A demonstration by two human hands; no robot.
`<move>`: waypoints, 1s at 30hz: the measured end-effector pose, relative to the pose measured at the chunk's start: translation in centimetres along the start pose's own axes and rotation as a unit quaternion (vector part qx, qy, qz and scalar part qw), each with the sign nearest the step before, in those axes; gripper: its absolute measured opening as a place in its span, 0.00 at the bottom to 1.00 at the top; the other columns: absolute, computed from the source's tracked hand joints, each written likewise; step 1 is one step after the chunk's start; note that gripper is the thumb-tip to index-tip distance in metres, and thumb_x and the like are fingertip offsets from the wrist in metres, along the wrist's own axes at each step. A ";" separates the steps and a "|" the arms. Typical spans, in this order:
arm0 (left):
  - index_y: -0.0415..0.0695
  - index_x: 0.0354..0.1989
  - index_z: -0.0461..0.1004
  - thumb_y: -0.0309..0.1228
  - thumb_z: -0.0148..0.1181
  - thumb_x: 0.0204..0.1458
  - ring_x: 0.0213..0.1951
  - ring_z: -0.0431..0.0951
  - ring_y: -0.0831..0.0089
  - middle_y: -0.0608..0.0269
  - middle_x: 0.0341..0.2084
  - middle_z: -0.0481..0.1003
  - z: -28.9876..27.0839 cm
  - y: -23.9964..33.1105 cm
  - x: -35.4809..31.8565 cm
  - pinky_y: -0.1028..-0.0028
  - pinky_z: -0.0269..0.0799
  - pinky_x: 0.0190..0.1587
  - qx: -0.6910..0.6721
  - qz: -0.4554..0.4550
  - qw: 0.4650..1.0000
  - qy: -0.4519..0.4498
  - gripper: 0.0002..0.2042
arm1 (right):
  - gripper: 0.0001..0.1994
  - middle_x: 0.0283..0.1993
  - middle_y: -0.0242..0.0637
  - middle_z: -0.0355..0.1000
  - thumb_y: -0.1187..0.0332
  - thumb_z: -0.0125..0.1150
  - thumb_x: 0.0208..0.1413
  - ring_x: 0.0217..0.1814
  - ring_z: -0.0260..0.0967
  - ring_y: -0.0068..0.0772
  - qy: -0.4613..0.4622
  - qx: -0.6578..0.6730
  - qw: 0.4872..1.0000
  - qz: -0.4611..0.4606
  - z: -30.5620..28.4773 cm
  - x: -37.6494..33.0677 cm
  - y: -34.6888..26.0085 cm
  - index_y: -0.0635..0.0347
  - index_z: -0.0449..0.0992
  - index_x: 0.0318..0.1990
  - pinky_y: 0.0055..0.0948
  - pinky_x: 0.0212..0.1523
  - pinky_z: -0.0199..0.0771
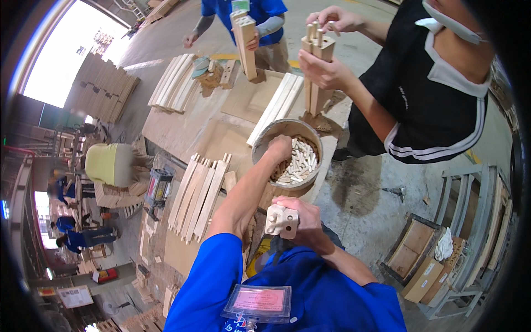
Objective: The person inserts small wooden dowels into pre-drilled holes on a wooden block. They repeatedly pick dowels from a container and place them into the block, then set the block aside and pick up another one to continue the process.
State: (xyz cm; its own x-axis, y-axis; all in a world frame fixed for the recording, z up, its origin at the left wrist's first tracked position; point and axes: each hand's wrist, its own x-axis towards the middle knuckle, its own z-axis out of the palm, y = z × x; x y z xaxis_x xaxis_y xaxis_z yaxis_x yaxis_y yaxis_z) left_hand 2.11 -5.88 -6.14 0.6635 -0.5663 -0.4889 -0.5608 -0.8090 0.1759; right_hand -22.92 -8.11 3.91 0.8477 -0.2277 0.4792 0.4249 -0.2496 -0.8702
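Observation:
My left hand (280,148) is down inside a round grey bucket (259,145), its fingers curled at the left of a heap of short wooden dowels (301,160). Whatever those fingers hold is hidden. Closer to my body, my right hand (308,219) is closed around wooden posts (282,221) held upright. I look down on their ends, where round drilled holes show; the far part of their length is out of sight.
Several wooden strips (198,196) lie left of my arm, with pale strips (275,108) behind the bucket. Across the worktable (213,135), one co-worker (426,83) handles dowels and drilled posts; another (243,14) holds posts (244,47). A metal rack (464,238) stands right.

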 end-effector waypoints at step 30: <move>0.35 0.37 0.74 0.22 0.64 0.53 0.37 0.75 0.50 0.50 0.34 0.75 -8.3 1.6 -31.9 0.58 0.72 0.42 -0.137 0.113 0.888 0.425 0.07 | 0.28 0.43 0.40 0.80 0.65 0.82 0.40 0.43 0.81 0.47 -0.063 -0.001 0.998 0.028 5.0 1.9 1.2 0.52 0.75 0.51 0.41 0.42 0.81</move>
State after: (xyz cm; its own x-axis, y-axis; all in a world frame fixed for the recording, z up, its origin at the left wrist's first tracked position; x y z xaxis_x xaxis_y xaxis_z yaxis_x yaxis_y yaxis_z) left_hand -15.80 9.60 16.80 0.7482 -0.5395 0.3862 -0.6634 -0.6010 0.4457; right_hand -19.21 -4.09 3.23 0.9032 -0.1217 0.4115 0.3752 -0.2413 -0.8950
